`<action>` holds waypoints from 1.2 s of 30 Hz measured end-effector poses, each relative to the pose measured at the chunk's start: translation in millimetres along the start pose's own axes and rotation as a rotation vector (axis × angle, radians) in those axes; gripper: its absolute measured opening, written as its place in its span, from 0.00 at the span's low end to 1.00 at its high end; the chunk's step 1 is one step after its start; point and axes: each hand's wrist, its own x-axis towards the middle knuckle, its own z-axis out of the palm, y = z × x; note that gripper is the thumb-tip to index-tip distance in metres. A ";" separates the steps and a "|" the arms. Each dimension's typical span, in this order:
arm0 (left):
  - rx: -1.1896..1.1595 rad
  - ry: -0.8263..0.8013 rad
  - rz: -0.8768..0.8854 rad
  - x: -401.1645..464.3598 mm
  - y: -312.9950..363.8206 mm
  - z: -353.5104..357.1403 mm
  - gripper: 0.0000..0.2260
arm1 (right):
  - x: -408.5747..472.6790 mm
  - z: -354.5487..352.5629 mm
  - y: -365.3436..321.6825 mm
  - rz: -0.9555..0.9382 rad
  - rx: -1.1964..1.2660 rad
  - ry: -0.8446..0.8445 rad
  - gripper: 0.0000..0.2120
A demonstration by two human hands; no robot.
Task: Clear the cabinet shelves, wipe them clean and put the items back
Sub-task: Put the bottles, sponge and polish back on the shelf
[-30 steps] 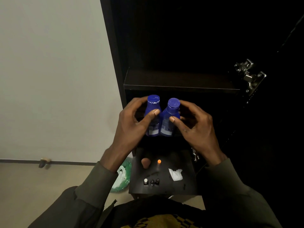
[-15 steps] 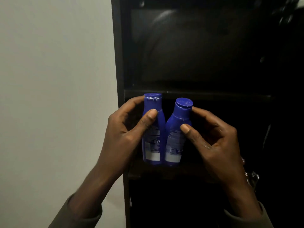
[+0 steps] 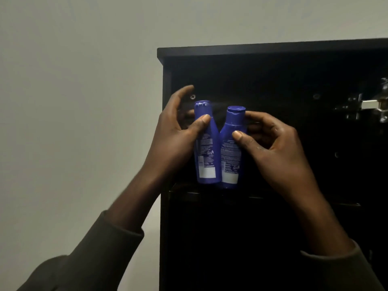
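Observation:
Two blue plastic bottles stand side by side, touching, in the top compartment of a black cabinet (image 3: 273,49). My left hand (image 3: 174,135) grips the left blue bottle (image 3: 206,156) with the thumb across its front. My right hand (image 3: 273,148) holds the right blue bottle (image 3: 231,162), thumb on its shoulder and fingers behind its cap. Both bottle bases are at the front edge of the upper shelf (image 3: 273,199); whether they rest on it I cannot tell. The label backs face me.
A pale wall (image 3: 79,101) runs to the left of the cabinet. A metal door hinge (image 3: 369,106) sits at the right side of the top compartment. The cabinet interior below the shelf is too dark to make out.
Both hands have lifted the two bottles from the lower shelf up to the top compartment. My view has tilted upward, so the floor items below have left the frame.

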 end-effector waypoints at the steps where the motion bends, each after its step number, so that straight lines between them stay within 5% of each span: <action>1: 0.024 -0.015 0.008 6.5 -1.0 1.0 0.26 | 4.9 1.6 1.2 -0.001 -0.023 -0.004 0.16; 7: 0.316 -0.024 0.026 35.3 -9.9 9.6 0.18 | 27.5 15.3 15.3 0.048 -0.145 -0.062 0.11; 16: 0.538 -0.165 -0.173 43.9 -16.8 16.6 0.15 | 46.2 30.0 34.5 0.225 -0.221 -0.150 0.09; 36: 0.819 -0.241 -0.073 59.6 -29.1 20.8 0.15 | 46.5 39.1 40.9 0.279 -0.434 -0.114 0.26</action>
